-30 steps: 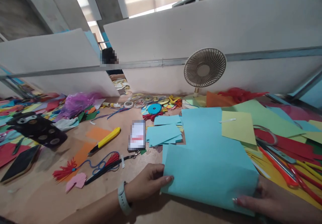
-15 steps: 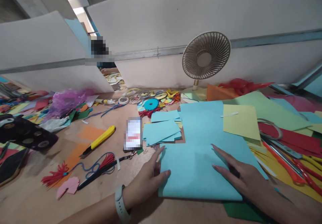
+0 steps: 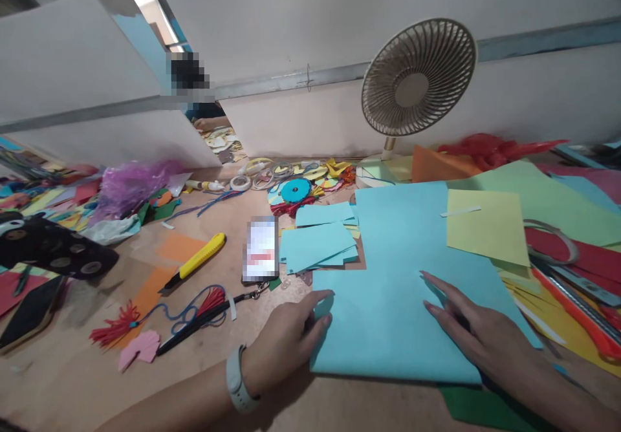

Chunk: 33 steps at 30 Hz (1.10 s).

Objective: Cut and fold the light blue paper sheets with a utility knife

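Observation:
A large light-blue paper sheet (image 3: 402,225) lies on the table with its near part folded over, and the rounded fold runs along the front edge. My left hand (image 3: 294,328), wearing a pale wristband, rests at the left edge of the folded flap (image 3: 383,328). Its thumb and forefinger are apart on top; the other fingers are partly hidden. On the flap's right side lies my right hand (image 3: 470,332), thumb and forefinger stretched out and spread. Small light-blue paper pieces (image 3: 317,248) are piled beyond my left hand, left of the sheet.
A phone (image 3: 261,251) on a strap and a yellow utility knife (image 3: 196,260) lie to the left. Yellow paper (image 3: 488,228) and an orange cutter (image 3: 577,306) are at the right. A fan (image 3: 417,83) stands behind. Beyond the partition gap, a person's arm (image 3: 211,123) shows.
The view has shifted slightly, moving the scene a little up and right. My left thumb has drawn closer to the forefinger at the flap's edge. My right hand keeps nearly the same place on the paper.

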Motion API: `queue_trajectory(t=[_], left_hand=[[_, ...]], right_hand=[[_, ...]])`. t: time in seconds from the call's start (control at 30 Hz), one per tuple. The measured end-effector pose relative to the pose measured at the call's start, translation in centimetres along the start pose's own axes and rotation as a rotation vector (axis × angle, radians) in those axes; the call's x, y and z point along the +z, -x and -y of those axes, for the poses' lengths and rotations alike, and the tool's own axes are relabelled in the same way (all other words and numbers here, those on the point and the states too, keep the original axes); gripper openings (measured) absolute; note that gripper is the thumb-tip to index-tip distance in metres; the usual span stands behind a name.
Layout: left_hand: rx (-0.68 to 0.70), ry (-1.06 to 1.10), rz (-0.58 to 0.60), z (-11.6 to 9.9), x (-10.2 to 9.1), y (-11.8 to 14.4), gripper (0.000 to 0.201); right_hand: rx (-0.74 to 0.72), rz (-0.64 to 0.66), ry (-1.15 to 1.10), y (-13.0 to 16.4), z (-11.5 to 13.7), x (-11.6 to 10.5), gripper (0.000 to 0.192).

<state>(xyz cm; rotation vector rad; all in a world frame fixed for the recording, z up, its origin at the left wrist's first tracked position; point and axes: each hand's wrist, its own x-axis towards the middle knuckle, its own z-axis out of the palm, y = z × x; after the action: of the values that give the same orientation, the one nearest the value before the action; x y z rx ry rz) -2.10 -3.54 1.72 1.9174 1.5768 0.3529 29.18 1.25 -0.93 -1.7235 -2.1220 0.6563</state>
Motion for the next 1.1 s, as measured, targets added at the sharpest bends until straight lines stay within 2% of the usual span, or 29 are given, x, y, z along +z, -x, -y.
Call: queue_trajectory(t=[0.23, 0.4, 0.7, 1.1], left_hand=[[0.010, 0.014, -0.022, 0.1, 0.1, 0.0, 0.040], [0.025, 0.035, -0.040, 0.4, 0.3, 0.0, 0.042], [0.021, 0.038, -0.046, 0.4, 0.2, -0.1, 0.040], [0.027, 0.064, -0.041, 0.6, 0.0, -0.1, 0.041]], right_hand=[[-0.010, 0.007, 0.038, 0.0, -1.0, 0.7, 0.069], [-0.010, -0.057, 0.069, 0.0, -1.5, 1.1, 0.070], [-0.010, -0.073, 0.054, -0.3, -1.1, 0.8, 0.074], [0.070, -0.005, -0.042, -0.3, -0.5, 0.3, 0.079]])
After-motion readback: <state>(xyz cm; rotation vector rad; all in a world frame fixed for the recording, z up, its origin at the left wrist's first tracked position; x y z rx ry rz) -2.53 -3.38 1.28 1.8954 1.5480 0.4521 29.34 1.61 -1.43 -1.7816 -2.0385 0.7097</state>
